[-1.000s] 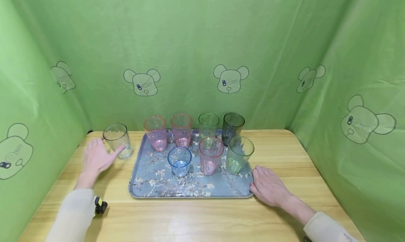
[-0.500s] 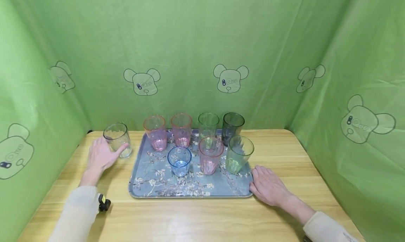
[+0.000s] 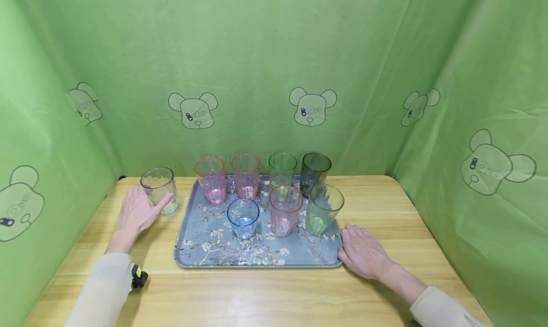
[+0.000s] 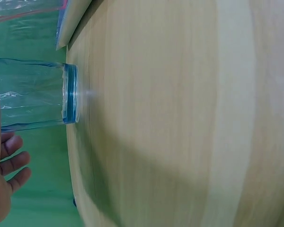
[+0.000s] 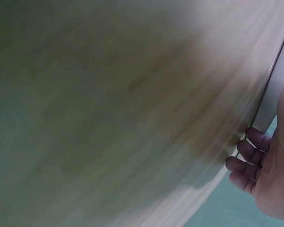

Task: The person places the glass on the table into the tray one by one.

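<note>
At the table's left, my left hand (image 3: pixel 138 209) holds a clear glass tumbler (image 3: pixel 159 189) with a dark rim. Its thumb lies across the near side, the fingers on the left. The left wrist view shows the tumbler's base (image 4: pixel 71 93) at the tabletop and several fingertips (image 4: pixel 20 163) beyond its side. My right hand (image 3: pixel 366 252) rests on the table against the right edge of a blue blossom-patterned tray (image 3: pixel 197 251). In the right wrist view its fingers (image 5: pixel 250 150) are loosely bent near the tray's side and hold nothing.
Several tumblers stand on the tray: pink ones (image 3: pixel 215 189), a small blue one (image 3: pixel 244 222), green ones (image 3: pixel 318 217) and a dark grey one (image 3: pixel 311 179). Green cloth (image 3: pixel 257 70) with bear heads hangs behind and on both sides of the wooden table (image 3: pixel 257 298).
My left hand has moved slightly right, farther onto the clear tumbler, with its thumb now across the near side. The right hand and the tray have stayed put.
</note>
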`<state>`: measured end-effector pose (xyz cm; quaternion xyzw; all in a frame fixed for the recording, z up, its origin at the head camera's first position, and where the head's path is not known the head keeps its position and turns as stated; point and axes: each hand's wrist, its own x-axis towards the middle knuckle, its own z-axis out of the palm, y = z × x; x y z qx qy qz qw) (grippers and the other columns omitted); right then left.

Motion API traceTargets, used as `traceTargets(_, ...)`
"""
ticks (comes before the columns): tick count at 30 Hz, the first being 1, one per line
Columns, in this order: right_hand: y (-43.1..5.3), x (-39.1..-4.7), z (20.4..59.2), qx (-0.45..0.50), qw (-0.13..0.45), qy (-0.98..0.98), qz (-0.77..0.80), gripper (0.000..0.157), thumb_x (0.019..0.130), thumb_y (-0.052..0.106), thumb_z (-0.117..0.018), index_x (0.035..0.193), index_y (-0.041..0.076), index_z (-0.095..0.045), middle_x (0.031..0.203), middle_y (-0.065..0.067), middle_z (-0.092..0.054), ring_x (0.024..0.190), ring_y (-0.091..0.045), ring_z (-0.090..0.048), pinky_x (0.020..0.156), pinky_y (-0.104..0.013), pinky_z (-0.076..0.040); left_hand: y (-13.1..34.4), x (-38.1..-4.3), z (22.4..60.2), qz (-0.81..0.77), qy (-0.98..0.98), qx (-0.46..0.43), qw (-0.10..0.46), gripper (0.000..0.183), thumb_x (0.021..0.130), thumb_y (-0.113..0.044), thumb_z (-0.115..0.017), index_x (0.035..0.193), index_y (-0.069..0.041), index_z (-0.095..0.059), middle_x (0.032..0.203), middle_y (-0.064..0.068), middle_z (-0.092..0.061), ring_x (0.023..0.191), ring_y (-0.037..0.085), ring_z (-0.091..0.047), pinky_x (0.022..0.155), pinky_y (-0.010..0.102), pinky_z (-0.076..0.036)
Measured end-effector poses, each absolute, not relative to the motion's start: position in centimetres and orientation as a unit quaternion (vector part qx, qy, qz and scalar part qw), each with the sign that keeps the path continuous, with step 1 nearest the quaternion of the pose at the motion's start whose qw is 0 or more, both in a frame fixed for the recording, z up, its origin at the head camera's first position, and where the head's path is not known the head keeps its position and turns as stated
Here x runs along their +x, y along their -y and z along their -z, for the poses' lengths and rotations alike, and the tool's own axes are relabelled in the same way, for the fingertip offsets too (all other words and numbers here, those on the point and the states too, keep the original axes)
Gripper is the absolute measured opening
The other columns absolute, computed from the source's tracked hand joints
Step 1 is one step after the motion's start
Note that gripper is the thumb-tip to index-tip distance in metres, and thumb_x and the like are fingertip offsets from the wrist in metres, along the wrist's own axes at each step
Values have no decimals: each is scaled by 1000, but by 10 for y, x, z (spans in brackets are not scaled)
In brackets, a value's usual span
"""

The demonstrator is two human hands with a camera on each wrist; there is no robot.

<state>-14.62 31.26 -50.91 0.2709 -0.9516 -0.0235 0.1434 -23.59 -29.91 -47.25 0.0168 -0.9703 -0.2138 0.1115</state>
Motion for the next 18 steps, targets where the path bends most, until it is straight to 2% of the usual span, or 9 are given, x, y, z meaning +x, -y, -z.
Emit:
traceTargets(4,-313,-146,509,269,142,952,25,21,94,27,-63,98,9,-52,88,0,-45,82,-17,-45,80,-40,-47,299,-234,472,210,971,12,116,105,96,-74,-53,141,20,-42,123,37,-55,112,49,-50,101,66,-42)
traceTargets(9,-312,-145,509,268,139,953,23,21,94,26,-63,99,9,-52,89,-1,-45,83,-17,-46,82,-41,-48,300,-232,470,202,972,2,118,100,96,-73,-54,139,17,-45,126,38,-56,115,49,-51,103,67,-41)
traceTargets(14,-313,-146,509,268,137,953,24,20,94,27,-62,98,10,-52,88,0,-44,83,-17,-45,81,-40,-47,299,-231,468,176,976,-15,126,90,96,-73,-55,123,13,-52,111,30,-58,101,42,-53,91,59,-44)
traceTargets(18,-313,-146,509,268,138,953,23,20,94,27,-62,97,11,-51,87,1,-43,82,-16,-44,80,-39,-46,297,-229,465,158,979,-26,129,87,96,-72,-56,120,11,-53,106,27,-58,97,39,-53,88,56,-44)
